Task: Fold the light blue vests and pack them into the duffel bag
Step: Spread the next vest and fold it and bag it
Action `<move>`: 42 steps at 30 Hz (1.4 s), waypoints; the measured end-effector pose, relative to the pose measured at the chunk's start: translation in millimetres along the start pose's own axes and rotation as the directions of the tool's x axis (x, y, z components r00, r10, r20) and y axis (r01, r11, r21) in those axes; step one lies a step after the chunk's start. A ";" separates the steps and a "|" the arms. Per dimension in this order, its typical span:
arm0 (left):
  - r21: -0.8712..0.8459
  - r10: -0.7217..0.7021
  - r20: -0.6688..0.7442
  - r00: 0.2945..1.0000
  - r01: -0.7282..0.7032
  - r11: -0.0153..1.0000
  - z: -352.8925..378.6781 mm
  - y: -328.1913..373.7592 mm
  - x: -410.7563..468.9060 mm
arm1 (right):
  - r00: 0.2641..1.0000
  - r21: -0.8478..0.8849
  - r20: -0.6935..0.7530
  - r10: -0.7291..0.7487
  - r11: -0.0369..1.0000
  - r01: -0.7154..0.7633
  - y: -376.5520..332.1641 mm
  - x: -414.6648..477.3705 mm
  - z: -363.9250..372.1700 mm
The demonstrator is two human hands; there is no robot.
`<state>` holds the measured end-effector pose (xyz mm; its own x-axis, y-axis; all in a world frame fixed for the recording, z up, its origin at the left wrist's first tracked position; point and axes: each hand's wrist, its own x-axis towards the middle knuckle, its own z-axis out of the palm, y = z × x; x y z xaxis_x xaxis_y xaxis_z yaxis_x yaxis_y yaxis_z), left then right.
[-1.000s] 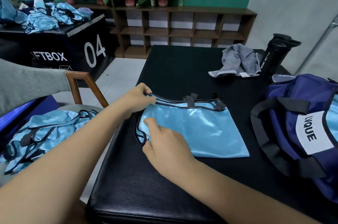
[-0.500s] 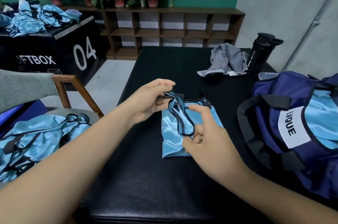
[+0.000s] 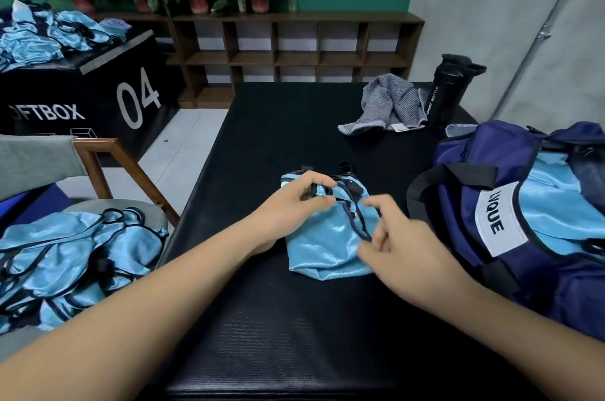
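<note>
Folded light blue vest (image 3: 324, 246) on black table (image 3: 294, 125), just beside open navy duffel bag (image 3: 497, 220).

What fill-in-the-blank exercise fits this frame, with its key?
1. The black box bears the number ____.
2. The nearest heap of unfolded vests lies on a ____.
3. The left hand pinches the folded vest, which lies on a table coloured ____.
4. The open duffel bag holds fabric coloured light ____.
Missing words: 04, chair, black, blue.
</note>
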<state>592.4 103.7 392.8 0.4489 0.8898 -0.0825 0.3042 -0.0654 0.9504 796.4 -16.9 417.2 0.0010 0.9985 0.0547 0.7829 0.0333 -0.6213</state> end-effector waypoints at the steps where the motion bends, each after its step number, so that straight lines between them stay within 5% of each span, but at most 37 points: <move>1: -0.009 -0.001 0.005 1.000 0.001 1.000 -0.3 -0.5 -0.6 | 0.998 0.036 -0.055 -0.013 0.999 0.015 -1.5 5.4 -6.3; 4: -0.009 -0.002 0.008 1.000 0.002 1.000 -2.0 -1.7 -0.7 | 0.986 0.096 -0.165 0.003 0.995 0.013 -2.9 31.0 -18.5; 8: -0.021 0.013 0.006 1.000 -0.013 1.000 -3.9 -2.1 -0.3 | 0.974 0.185 -0.029 0.226 0.958 -0.217 12.4 67.2 -12.9; 13: -0.068 0.037 -0.013 0.999 -0.038 0.997 -8.2 1.7 -2.9 | 0.941 0.354 0.048 0.335 0.875 -0.330 23.0 92.2 0.3; 19: -0.190 0.036 -0.028 0.999 -0.041 0.981 -16.7 3.1 -1.4 | 0.927 0.342 0.082 0.366 0.863 -0.371 16.1 106.5 -3.3; 25: -0.255 0.024 -0.039 0.999 -0.033 0.966 -19.4 2.9 1.2 | 0.906 0.658 0.225 0.359 0.629 -0.413 18.4 115.8 -3.3; 32: -0.035 0.092 0.033 0.995 -0.091 0.995 -10.8 0.2 -2.4 | 0.919 0.767 0.176 0.353 0.536 -0.353 26.7 124.7 -1.1; 35: 0.129 0.125 0.071 0.990 -0.133 0.983 -5.5 -9.4 -0.7 | 0.920 0.744 0.146 0.363 0.573 -0.344 25.1 121.2 -0.8; 38: 0.318 0.160 0.124 0.979 -0.191 0.929 -2.4 -17.9 0.9 | 0.940 0.605 -0.008 0.340 0.751 -0.266 21.1 112.6 1.1; 42: 0.551 0.203 0.219 0.954 -0.293 0.782 3.2 -24.3 1.8 | 0.977 0.140 -0.213 -0.012 0.989 0.042 10.8 83.9 3.8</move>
<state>588.5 105.5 368.6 0.6743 0.7369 0.0486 0.5691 -0.5604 0.6017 802.6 67.4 412.2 0.1244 0.9658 0.2274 0.6877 0.0813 -0.7214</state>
